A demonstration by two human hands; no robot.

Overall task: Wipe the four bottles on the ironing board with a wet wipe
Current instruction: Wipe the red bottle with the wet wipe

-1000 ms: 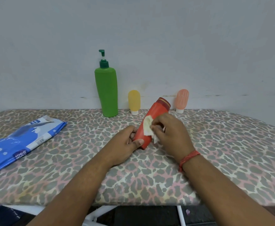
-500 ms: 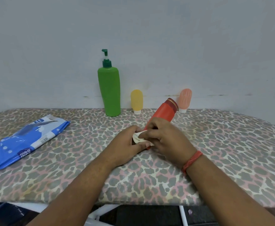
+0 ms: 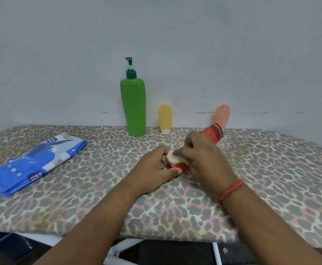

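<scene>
Nearest, the board [image 3: 175,211] is crossed by both forearms, which meet at its middle. The red bottle [image 3: 214,133] is held slanted there, its base low and near, its capped end raised toward the far right, probably so that the base can be reached. The base is gripped by the left hand [image 3: 152,169], thumb beneath and fingers curled behind, which steadies it. The wipe [image 3: 173,158] is pinched in the right hand [image 3: 202,159] and pressed on the base end, so this bottle seems to be the one in hand. To the left, well apart, the wipe pack [image 3: 36,163] lies flat, within reach. Farthest, by the wall, the green pump bottle [image 3: 133,106], the yellow bottle [image 3: 165,118] and the pink bottle [image 3: 223,113] stand upright and apart from both hands.
</scene>
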